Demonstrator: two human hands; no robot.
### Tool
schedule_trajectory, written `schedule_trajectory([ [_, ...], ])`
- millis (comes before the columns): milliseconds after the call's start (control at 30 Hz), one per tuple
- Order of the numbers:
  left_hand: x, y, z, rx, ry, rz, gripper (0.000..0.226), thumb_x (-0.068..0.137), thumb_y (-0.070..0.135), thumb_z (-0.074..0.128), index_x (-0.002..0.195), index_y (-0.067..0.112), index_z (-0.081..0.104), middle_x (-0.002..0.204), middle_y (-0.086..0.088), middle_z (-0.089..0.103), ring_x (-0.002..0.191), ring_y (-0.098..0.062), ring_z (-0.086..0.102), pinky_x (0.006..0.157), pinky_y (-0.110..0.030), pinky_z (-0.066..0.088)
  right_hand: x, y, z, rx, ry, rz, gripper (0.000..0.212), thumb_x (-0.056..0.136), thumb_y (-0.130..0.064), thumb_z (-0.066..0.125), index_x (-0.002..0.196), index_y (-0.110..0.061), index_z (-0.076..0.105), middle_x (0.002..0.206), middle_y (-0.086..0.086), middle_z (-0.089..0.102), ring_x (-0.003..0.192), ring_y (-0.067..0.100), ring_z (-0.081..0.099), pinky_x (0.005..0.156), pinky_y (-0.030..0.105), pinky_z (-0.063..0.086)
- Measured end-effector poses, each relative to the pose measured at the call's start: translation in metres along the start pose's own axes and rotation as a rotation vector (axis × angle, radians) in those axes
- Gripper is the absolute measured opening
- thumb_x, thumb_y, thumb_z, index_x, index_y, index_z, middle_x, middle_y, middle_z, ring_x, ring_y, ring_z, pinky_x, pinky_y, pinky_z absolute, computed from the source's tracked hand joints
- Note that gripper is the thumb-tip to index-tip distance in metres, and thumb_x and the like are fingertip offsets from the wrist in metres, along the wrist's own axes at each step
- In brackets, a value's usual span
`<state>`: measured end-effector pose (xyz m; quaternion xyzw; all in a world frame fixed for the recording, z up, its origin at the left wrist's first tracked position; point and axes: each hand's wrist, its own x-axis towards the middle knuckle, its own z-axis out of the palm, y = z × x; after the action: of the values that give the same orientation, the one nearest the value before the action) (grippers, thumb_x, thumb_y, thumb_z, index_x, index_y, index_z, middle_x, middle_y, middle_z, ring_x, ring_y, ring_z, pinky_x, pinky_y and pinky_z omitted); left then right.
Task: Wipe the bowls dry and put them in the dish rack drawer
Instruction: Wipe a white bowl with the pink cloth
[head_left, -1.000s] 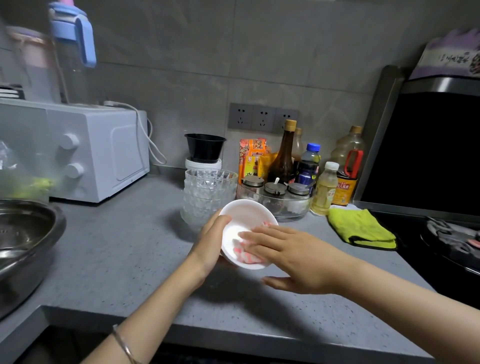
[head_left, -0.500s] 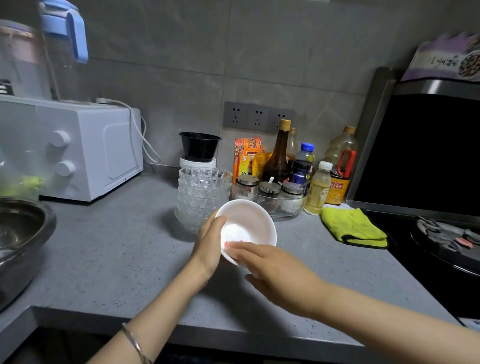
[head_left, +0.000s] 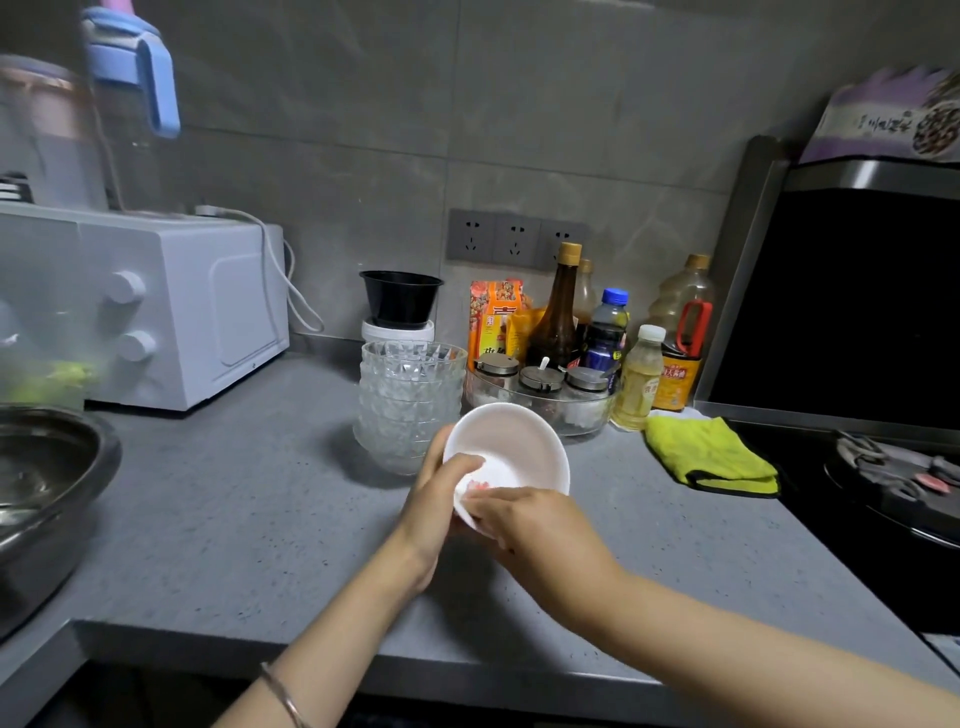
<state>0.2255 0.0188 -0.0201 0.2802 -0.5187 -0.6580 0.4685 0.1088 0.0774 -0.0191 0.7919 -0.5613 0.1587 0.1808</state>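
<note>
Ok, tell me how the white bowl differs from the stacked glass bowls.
The white bowl is opaque and smooth; the glass bowls are clear and faceted. The white bowl is single, tilted, gripped by the left hand above the counter; the glass bowls stand stacked upright on it. Both are round, open bowls.

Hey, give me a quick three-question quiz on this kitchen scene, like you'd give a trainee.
1. True or false: the yellow cloth lies on the counter, touched by neither hand.
2. Which hand holds the white bowl by its rim? A left, B right, C neither.
3. What does the right hand press inside the bowl?
Key: 1 true; 2 A, the left hand; 3 a small wiping cloth.
</note>
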Motion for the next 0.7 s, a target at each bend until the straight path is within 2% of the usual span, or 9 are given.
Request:
schedule_trajectory([
  [67,0.002,-0.002,-0.004,0.008,0.068,-0.011,0.026,0.076,0.021,0.054,0.1,0.019,0.064,0.094,-0.007,0.067,0.092,-0.021,0.06,0.084,-0.036,0.047,-0.006,0.005,-0.001,0.027,-0.055,-0.104,0.014,0.079,-0.012,0.067,0.09,-0.02,0.066,0.095,-0.004,0.069,0.085,0.021,0.066,0.061,0.034,0.053],
  [133,0.003,0.002,-0.013,0.065,0.029,-0.069,0.032,0.07,0.025,0.053,0.098,0.012,0.065,0.092,-0.01,0.067,0.093,-0.025,0.059,0.087,-0.038,0.045,-0.01,0.025,-0.007,-0.147,-0.078,-0.336,0.024,0.072,-0.014,0.076,0.094,-0.018,0.071,0.104,-0.003,0.071,0.096,0.02,0.067,0.073,0.032,0.057],
  [200,0.003,0.009,-0.02,0.16,-0.066,-0.149,0.04,0.064,0.029,0.052,0.097,0.012,0.065,0.086,-0.008,0.068,0.087,-0.024,0.061,0.081,-0.035,0.046,-0.006,0.043,-0.022,-0.256,-0.083,-0.498,0.033,0.066,-0.015,0.083,0.099,-0.016,0.075,0.112,-0.001,0.07,0.106,0.021,0.066,0.091,0.035,0.051],
  [267,0.004,0.015,-0.022,0.176,-0.118,-0.193,0.042,0.06,0.032,0.054,0.096,0.013,0.066,0.08,-0.005,0.069,0.08,-0.022,0.061,0.072,-0.032,0.046,0.001,0.05,-0.034,-0.299,-0.071,-0.562,0.042,0.059,-0.015,0.088,0.099,-0.014,0.076,0.109,0.001,0.071,0.105,0.021,0.066,0.094,0.037,0.048],
  [367,0.009,0.018,-0.022,0.123,-0.071,-0.125,0.041,0.06,0.031,0.056,0.095,0.013,0.067,0.086,-0.006,0.07,0.086,-0.023,0.061,0.082,-0.036,0.046,0.007,0.043,-0.036,-0.358,-0.023,-0.487,0.052,0.046,-0.015,0.092,0.096,-0.011,0.076,0.097,0.001,0.074,0.092,0.021,0.071,0.081,0.038,0.055],
  [433,0.009,0.014,-0.016,0.049,-0.052,-0.101,0.044,0.06,0.027,0.056,0.101,0.015,0.064,0.086,-0.006,0.069,0.082,-0.021,0.062,0.077,-0.035,0.049,0.006,0.033,-0.023,-0.316,-0.019,-0.345,0.048,0.048,-0.013,0.091,0.094,-0.013,0.075,0.084,-0.001,0.074,0.077,0.021,0.071,0.061,0.034,0.059],
  [500,0.007,0.007,-0.009,-0.005,-0.053,-0.088,0.05,0.06,0.023,0.056,0.109,0.016,0.061,0.084,-0.005,0.067,0.075,-0.017,0.062,0.066,-0.034,0.051,0.007,0.016,-0.014,-0.204,0.018,-0.18,0.032,0.055,-0.015,0.088,0.083,-0.018,0.072,0.067,-0.004,0.068,0.058,0.02,0.066,0.041,0.022,0.046],
  [600,0.008,0.001,-0.007,-0.032,-0.016,-0.093,0.057,0.061,0.026,0.055,0.114,0.008,0.062,0.087,-0.009,0.066,0.079,-0.021,0.061,0.064,-0.032,0.051,0.006,0.002,-0.01,0.067,-0.002,-0.019,0.005,0.084,-0.018,0.066,0.088,-0.017,0.067,0.083,0.001,0.07,0.074,0.027,0.066,0.054,0.032,0.048],
  [700,0.01,0.007,-0.02,0.093,-0.006,-0.135,0.047,0.058,0.03,0.053,0.098,0.007,0.065,0.086,-0.01,0.066,0.084,-0.024,0.059,0.073,-0.033,0.046,-0.005,0.022,-0.02,-0.005,-0.11,-0.317,0.018,0.088,-0.019,0.06,0.104,-0.017,0.069,0.111,0.0,0.069,0.105,0.023,0.064,0.082,0.037,0.055],
])
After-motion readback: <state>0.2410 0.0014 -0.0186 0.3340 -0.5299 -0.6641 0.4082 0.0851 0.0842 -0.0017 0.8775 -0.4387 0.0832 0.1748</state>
